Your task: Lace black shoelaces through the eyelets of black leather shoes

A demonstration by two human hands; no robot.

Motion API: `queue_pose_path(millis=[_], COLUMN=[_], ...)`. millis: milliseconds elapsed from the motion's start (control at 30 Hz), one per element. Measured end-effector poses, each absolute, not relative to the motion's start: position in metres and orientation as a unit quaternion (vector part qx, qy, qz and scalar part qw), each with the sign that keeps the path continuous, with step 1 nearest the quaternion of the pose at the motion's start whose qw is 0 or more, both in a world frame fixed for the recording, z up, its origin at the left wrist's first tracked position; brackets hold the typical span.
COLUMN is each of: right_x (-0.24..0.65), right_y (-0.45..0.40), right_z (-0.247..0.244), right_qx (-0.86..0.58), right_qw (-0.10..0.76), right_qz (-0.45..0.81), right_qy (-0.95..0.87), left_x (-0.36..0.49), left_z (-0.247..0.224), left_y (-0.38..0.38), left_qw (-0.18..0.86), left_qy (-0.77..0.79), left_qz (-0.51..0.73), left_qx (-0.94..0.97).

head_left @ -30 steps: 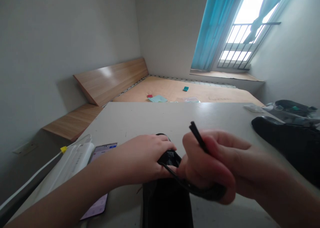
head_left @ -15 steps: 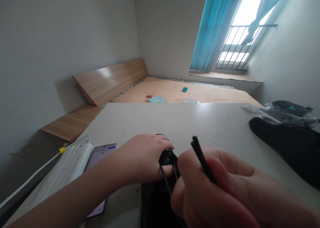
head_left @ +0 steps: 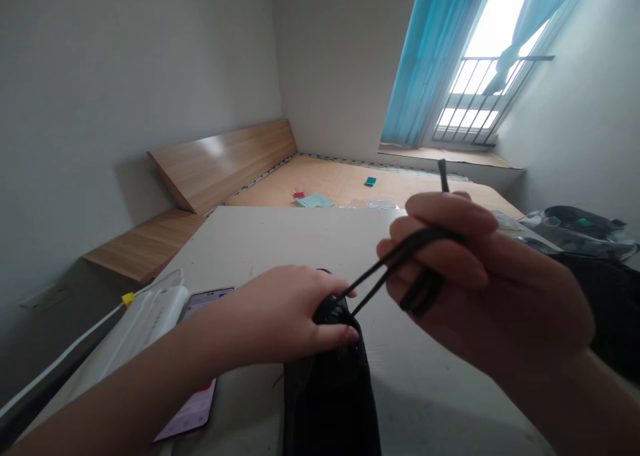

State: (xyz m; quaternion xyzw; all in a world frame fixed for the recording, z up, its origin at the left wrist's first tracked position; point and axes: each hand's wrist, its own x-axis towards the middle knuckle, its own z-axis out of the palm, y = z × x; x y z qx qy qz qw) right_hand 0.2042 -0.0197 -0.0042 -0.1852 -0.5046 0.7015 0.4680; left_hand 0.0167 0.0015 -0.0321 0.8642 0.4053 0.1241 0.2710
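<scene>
A black shoe-like item (head_left: 330,403) lies at the front of the pale table, its near part cut off by the lower frame edge. Around its far end my left hand (head_left: 290,313) is closed, thumb on the near side. Two black cords (head_left: 373,279) run from beneath those fingers up to the right. My right hand (head_left: 465,269), raised above the table, is closed on them; the cords wrap over its fingers and a short end sticks up.
A phone (head_left: 187,409) and a white power strip or box (head_left: 145,329) with a cable lie left. Another black shoe (head_left: 595,296) and a clear bag (head_left: 580,226) are at right. Beyond the white table (head_left: 280,236) is a bed (head_left: 330,169).
My right hand has moved up and to the right, drawing the cords out from the item. My left hand stays on the far end, and more of the black item shows.
</scene>
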Motion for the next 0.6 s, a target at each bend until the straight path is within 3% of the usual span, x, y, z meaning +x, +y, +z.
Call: queue_pose_path(millis=[100, 300, 467, 600], right_x=[0.208, 0.207, 0.207, 0.208], right_y=[-0.006, -0.002, -0.003, -0.001], right_z=[-0.002, -0.002, -0.004, -0.005], right_qx=[-0.284, -0.360, -0.345, -0.307], right_qw=[0.509, 0.496, 0.481, 0.484], right_qz=[0.656, 0.601, 0.613, 0.645], right_qy=[-0.479, -0.513, -0.524, -0.506], left_x=[0.013, 0.016, 0.025, 0.027], left_z=[-0.017, -0.007, -0.015, -0.022], left_y=[0.004, -0.008, -0.016, -0.015], left_qw=[0.269, 0.093, 0.223, 0.288], left_qy=[0.390, 0.420, 0.418, 0.441], left_qz=[0.230, 0.354, 0.231, 0.240], left_qx=[0.850, 0.831, 0.850, 0.815])
